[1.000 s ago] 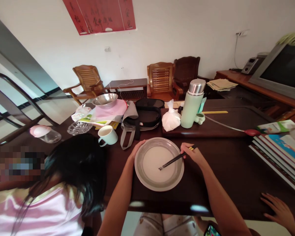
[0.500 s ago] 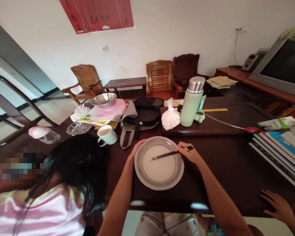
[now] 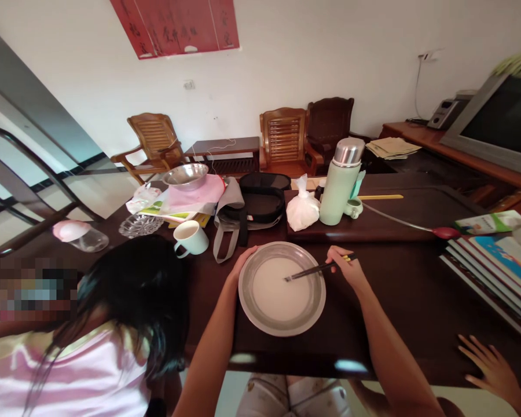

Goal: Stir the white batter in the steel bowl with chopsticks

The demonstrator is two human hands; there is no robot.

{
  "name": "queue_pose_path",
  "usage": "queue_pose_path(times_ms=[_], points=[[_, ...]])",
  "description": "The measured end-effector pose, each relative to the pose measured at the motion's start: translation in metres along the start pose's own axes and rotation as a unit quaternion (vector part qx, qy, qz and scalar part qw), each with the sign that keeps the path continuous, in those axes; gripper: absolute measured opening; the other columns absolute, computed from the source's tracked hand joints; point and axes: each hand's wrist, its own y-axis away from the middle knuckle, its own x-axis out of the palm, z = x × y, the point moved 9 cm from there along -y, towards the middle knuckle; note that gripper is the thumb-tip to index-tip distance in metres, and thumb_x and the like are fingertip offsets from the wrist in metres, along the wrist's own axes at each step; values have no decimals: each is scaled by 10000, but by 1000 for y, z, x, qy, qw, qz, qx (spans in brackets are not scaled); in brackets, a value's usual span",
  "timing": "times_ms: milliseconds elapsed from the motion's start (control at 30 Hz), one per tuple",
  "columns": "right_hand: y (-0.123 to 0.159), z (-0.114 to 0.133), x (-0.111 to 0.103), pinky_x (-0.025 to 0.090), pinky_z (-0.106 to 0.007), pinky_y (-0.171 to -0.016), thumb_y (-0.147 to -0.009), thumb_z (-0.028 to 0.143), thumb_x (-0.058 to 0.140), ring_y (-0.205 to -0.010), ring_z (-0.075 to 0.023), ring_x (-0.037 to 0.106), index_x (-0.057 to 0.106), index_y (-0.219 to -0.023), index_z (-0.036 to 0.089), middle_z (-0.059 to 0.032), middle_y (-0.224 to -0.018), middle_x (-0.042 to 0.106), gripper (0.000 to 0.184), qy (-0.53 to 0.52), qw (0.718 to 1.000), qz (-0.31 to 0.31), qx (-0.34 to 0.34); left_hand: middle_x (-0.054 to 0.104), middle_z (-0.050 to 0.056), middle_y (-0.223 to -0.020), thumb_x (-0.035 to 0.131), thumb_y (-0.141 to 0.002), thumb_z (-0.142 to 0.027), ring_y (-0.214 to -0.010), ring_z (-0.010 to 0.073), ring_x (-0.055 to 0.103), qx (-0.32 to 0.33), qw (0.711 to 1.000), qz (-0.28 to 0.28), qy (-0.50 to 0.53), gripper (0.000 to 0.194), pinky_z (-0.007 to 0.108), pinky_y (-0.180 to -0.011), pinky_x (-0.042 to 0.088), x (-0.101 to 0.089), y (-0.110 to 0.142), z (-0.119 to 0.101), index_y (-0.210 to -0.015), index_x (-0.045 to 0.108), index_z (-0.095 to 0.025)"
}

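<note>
A round metal basin (image 3: pixel 282 329) of milky white liquid (image 3: pixel 281 304) sits on the dark table in front of me. My left hand (image 3: pixel 242 263) is closed around the basin's left rim, most of its fingers hidden by the side. A pair of dark chopsticks (image 3: pixel 311 270) with gold bands is gripped in my right hand (image 3: pixel 344 266), just beyond the right rim. Their tips reach into the liquid near the middle of the basin. A tied plastic bag of white powder (image 3: pixel 303 211) stands behind the basin, beside a pale green thermos (image 3: pixel 339 188).
A white mug (image 3: pixel 191 238), a grey-and-black bag (image 3: pixel 260 202) and a steel bowl (image 3: pixel 186 175) lie to the left. At the right are stacked books (image 3: pixel 495 272) and another person's hand (image 3: pixel 488 362). A person with dark hair (image 3: pixel 143 295) leans close on my left.
My right hand has moved to the right with the chopsticks, drawing their tips rightward through the liquid. My left hand stays on the basin's rim.
</note>
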Motion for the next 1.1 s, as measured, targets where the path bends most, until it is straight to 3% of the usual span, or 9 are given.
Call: queue_pose_path(times_ms=[167,267,467,533,700,767,867,1000,1100], points=[[4,-4,11,475,-368,-501,-774,411,602,-604,-250,619,636,-612,347,-32,-566,618,178,7,999,51,5,721,62,-901,655,-735,-331,-1016,297,619,-13,1000,7,7,289,344,-921,441,3,2,1,-949,719,-146],[0,-2,10,495,-380,-531,-778,427,592,-630,-256,621,639,-643,354,-35,-587,633,161,17,999,38,3,721,64,-908,663,-727,-325,-1011,293,623,-13,1000,-2,7,300,340,-919,443,1,0,1,-963,716,-148],[5,23,10,489,-380,-490,-779,428,588,-626,-264,639,639,-602,357,-32,-611,653,197,12,999,42,-11,718,61,-925,662,-724,-323,-1030,288,616,-6,1000,8,11,294,334,-924,439,0,-2,1,-957,717,-152],[39,35,-16,505,-379,-499,-735,429,628,-687,-278,657,665,-650,377,-16,-624,663,107,23,999,33,-36,719,68,-921,665,-722,-326,-1028,291,616,-11,1000,6,10,309,334,-920,442,0,-2,2,-965,715,-143],[156,55,-122,485,-375,-445,-701,480,656,-911,-358,668,690,-679,408,50,-559,619,82,35,992,14,-120,721,59,-905,665,-727,-315,-1039,288,610,4,1000,8,1,278,333,-930,437,0,-3,0,-943,722,-149],[164,54,-132,486,-363,-454,-664,461,702,-912,-340,667,683,-663,418,48,-549,623,47,31,992,11,-118,721,60,-902,660,-730,-313,-1044,290,607,4,1000,8,0,260,334,-928,438,0,-2,-1,-921,725,-149],[114,51,-84,529,-388,-570,-671,454,683,-908,-312,661,695,-736,399,11,-714,699,86,30,994,21,-104,720,64,-908,652,-734,-318,-1047,298,606,-10,1000,5,5,265,340,-928,436,1,0,0,-923,723,-147],[17,24,-4,496,-403,-554,-747,438,618,-721,-288,656,662,-655,367,-36,-611,663,124,27,999,21,-4,719,66,-923,663,-727,-325,-1049,304,605,-13,1000,3,11,298,350,-934,433,3,1,0,-968,717,-157],[-8,11,9,466,-397,-506,-777,441,588,-628,-273,637,637,-600,358,-42,-591,649,201,22,1000,7,-3,720,71,-921,671,-714,-323,-1050,305,604,-4,1000,8,6,307,354,-942,429,1,-2,1,-965,720,-154]])
